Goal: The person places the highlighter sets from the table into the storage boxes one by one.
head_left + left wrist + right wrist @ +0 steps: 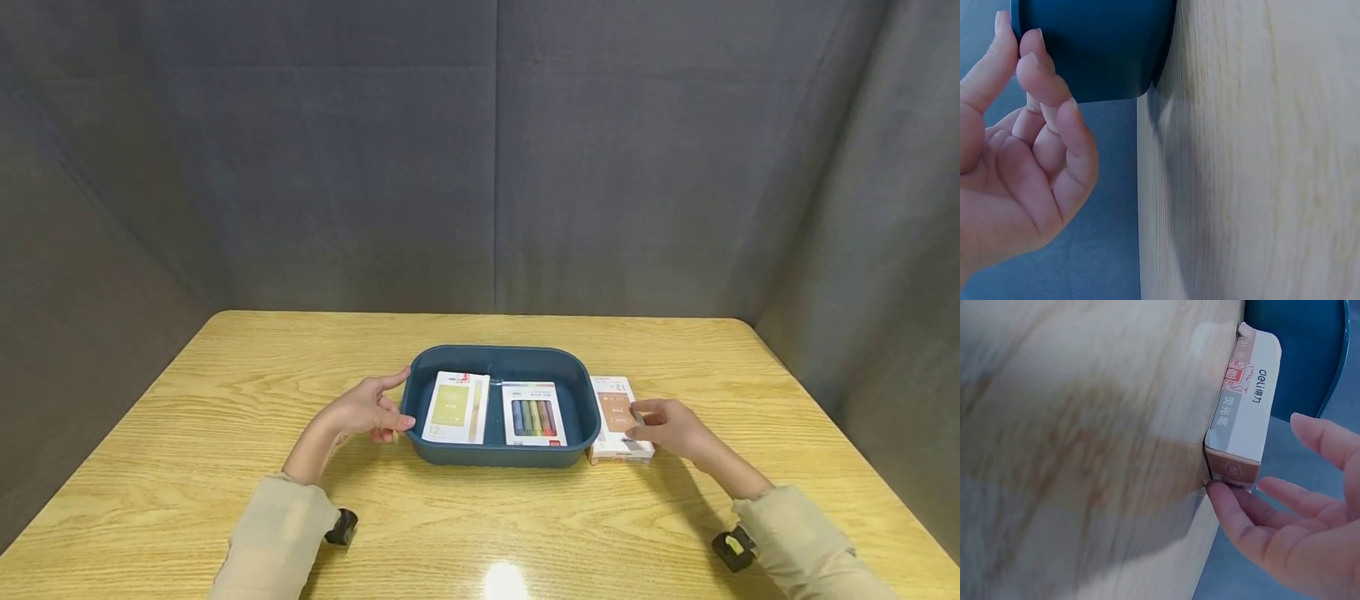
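Observation:
A dark blue two-compartment bin (pixel 495 456) stands on the table. My left hand (pixel 366 408) pinches its left rim, with the thumb at the edge and fingertips against the outer wall (pixel 1094 50). In the left compartment lies a white box with a yellow-green panel (pixel 448 406). The right compartment contains a white box (pixel 533 393) whose window shows several coloured sticks. A white highlighter box with an orange-brown panel (pixel 617 408) lies flat close against the bin's right side. Fingertips of my right hand (pixel 671 429) touch its outer side, while the thumb (pixel 1319 437) stays off it.
The wooden table (pixel 480 525) extends around the bin on all sides. Grey curtains (pixel 480 167) hang behind and on both sides. A black wrist device (pixel 342 527) is on the left arm, and another black device (pixel 733 550) on the right.

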`<state>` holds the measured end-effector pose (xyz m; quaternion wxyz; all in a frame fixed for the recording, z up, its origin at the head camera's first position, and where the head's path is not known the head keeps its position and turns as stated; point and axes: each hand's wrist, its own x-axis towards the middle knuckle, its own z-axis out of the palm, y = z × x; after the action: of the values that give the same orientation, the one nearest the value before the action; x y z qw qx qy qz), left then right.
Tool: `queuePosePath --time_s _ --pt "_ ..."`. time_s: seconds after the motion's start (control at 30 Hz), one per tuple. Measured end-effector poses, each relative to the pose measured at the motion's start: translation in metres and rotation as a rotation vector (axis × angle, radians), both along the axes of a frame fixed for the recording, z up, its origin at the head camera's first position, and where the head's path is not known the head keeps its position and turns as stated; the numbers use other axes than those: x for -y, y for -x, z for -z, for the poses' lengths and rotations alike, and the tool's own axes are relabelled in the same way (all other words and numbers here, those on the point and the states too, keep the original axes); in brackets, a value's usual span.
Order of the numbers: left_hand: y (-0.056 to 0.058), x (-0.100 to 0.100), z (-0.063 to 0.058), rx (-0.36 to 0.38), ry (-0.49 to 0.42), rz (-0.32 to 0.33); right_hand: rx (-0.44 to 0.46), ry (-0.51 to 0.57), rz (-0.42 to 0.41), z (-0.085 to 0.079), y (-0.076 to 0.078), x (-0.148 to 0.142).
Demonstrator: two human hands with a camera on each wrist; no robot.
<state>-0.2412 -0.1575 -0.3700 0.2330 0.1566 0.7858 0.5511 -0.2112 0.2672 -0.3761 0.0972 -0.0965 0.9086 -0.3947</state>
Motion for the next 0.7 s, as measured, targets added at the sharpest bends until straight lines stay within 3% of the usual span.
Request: queuePosePath --time_s 0.7 --pt "-0.0005 -0.0001 -0.0014 0.011 -0.006 -0.003 0.102 0.172 0.029 -0.0064 -0.0033 -0.0035"
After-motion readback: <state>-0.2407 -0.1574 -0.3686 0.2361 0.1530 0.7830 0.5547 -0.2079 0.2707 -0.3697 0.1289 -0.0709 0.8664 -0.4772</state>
